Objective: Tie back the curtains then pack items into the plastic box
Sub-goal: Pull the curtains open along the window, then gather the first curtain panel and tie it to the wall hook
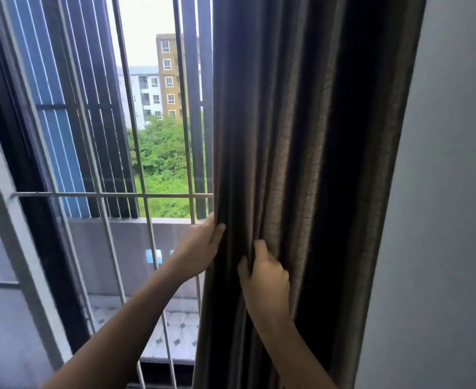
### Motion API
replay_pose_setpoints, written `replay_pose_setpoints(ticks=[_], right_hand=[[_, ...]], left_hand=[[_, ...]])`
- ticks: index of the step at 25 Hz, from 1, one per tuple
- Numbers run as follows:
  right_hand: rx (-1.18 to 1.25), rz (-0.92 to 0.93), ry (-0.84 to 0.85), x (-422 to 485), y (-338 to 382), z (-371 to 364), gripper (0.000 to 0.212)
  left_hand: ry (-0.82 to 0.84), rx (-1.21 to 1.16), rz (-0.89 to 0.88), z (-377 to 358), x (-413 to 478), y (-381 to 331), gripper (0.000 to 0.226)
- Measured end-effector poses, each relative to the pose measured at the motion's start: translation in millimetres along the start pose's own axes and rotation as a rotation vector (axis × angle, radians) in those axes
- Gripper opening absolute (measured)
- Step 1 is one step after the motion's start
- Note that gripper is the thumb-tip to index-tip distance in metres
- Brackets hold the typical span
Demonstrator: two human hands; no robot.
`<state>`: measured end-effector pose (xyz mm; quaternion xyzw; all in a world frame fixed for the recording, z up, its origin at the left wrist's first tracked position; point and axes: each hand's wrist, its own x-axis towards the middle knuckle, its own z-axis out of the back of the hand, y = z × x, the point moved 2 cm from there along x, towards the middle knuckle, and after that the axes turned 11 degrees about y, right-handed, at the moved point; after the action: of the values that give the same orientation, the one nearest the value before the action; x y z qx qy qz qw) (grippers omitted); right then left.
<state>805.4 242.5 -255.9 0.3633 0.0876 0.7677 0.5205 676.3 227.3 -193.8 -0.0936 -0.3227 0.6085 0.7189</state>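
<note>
Currently gathers the curtain [301,136], dark and heavy, into thick vertical folds down the centre-right of the frame, hard beside the grey wall [455,164] at far right. Exposes the window [152,80] across the left half, with apartment blocks and greenery beyond. Stands close to the white grille [105,195], with a horizontal bar running from mid-left across to the curtain's left edge. Shows no tie-back anywhere and no plastic box either, which suggests tying not yet done and packing not yet begun.

Wraps the left grip [203,245] round the curtain's left edge at lower centre, fingers tucked behind the cloth and thumb in front. Clenches the right grip [265,276] on an inner fold just below and to the right, knuckles outward, a pleat or two apart from the left.

Probably risks losing the bundle from here: needs one grip freed to fetch a tie, and may then drop heavy cloth from a single hand, letting it fan back over the glass. Could also snag the hem on the grille bar, touching or nearly touching the cloth at that edge. Might strain the unseen rail overhead by pulling down rather than sideways. Takes only front pleats in the right grip, so may miss the rear folds near the wall.
</note>
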Motion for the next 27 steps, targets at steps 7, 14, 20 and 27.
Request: replay_pose_setpoints(ticks=[7,14,20,27], right_hand=[[0.061,0.123,0.064,-28,-19,-54,0.03],[0.044,0.147,0.098,-32,-25,-72,0.037],[0.099,0.182,0.139,-41,-16,-81,0.031],[0.275,0.127,-0.487,-11,-24,-9,0.044]], left_hand=[[0.15,-0.047,-0.043,-1,3,-12,0.038],[0.238,-0.196,-0.079,-11,6,-21,0.035],[0.21,0.067,-0.147,-16,7,-20,0.048],[0.225,-0.011,-0.088,-6,5,-13,0.03]])
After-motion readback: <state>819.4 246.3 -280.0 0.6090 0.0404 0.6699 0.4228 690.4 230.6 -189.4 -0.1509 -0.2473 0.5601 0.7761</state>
